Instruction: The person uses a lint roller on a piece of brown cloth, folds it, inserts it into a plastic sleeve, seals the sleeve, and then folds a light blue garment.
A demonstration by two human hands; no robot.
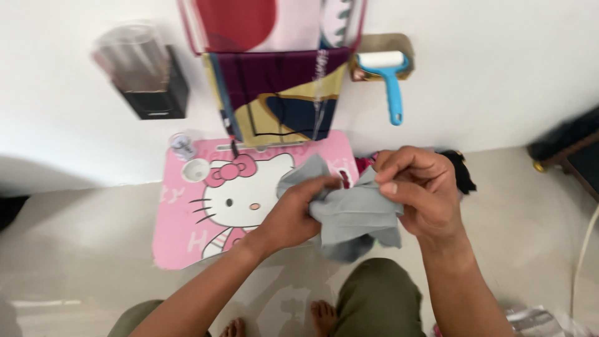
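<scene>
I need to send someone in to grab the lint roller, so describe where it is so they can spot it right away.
Start at the white wall behind the pink cartoon-cat table. Above the table's right corner, just right of the hanging patterned fabrics, the lint roller sits in a small tan holder. It alone has a white roll on top and a bright blue handle pointing down.

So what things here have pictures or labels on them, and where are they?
Pink lap table: on the floor by the wall, rectangular, with a white cartoon cat wearing a pink bow.
Patterned cloth: hangs on the wall above the table, in maroon, yellow and navy shapes.
Crinkly plastic wrapper: on the floor at the bottom right; its print is too blurred to tell.
Both hands, left hand and right hand, hold a plain grey cloth, no label showing.
</scene>
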